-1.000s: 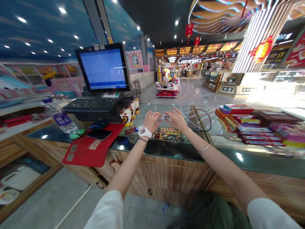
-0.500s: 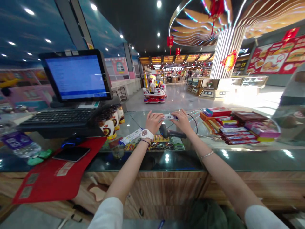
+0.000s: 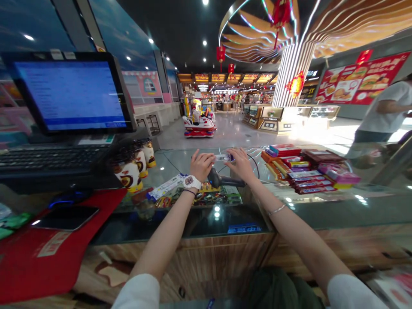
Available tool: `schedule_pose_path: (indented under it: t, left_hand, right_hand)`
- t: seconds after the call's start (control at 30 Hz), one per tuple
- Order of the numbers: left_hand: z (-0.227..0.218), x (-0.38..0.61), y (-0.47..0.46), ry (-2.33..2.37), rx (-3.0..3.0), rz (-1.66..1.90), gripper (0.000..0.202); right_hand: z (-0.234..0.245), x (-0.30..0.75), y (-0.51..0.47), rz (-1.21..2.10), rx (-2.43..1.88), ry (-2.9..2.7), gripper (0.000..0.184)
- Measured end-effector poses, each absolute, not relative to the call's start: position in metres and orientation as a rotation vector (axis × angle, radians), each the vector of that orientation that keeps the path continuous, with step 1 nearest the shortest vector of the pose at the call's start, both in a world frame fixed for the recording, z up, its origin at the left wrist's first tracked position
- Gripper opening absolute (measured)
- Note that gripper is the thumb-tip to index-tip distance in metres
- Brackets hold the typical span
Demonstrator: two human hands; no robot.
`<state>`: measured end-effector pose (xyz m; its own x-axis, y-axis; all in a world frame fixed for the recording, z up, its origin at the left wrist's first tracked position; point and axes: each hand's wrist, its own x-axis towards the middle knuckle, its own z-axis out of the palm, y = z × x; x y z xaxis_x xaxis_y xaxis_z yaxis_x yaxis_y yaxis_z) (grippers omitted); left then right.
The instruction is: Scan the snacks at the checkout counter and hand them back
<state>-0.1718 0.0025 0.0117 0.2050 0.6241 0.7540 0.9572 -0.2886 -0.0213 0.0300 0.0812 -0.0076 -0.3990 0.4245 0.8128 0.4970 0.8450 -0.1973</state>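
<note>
Packet [image 3: 222, 157], small and whitish with a dark purple part toward its right end, is held level above the glass counter [image 3: 309, 212], stretched between the two hands. Its left end is pinched by the left hand [image 3: 202, 165], the fingers bent close around it; its right end is gripped by the right hand [image 3: 240, 165], with the fingers likewise drawn in narrow. What is printed on it cannot be made out. A white watch [image 3: 192, 182] is worn on the left wrist, and a silver bracelet [image 3: 277, 210] on the right forearm.

Just below the hands in the view, a dark handheld scanner [image 3: 225, 180] is seen, its handle turned toward the right arm. A long pale wrapper [image 3: 168, 186] with a blue end is laid to the left of the watch. Farther left, lidded cups [image 3: 128, 174] are lined up near the monitor [image 3: 72, 94], and a phone [image 3: 66, 217] is placed on the red mat [image 3: 61, 262]. Well to the right of the hands, boxes and bars of sweets [image 3: 309, 176] are piled together. Beyond them, a person in a white top [image 3: 388, 107] is partly cut off by the edge.
</note>
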Motion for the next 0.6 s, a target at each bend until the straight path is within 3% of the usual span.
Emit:
schedule_pose_path:
  t: [0.13,0.37,0.6]
  left_hand:
    - [0.008,-0.177,0.005,-1.508,-1.979,-0.901,0.022]
    - [-0.001,-0.189,0.011,-1.586,-1.879,-0.962,0.02]
    - [-0.007,-0.195,0.014,-1.629,-1.88,-0.963,0.019]
  right_hand:
    - [-0.011,0.049,0.082,0.041,-0.625,-2.215,0.052]
    - [-0.023,0.059,0.072,0.308,-0.599,-2.43,0.049]
    - [-0.05,0.041,0.061,0.372,-0.601,-2.668,0.088]
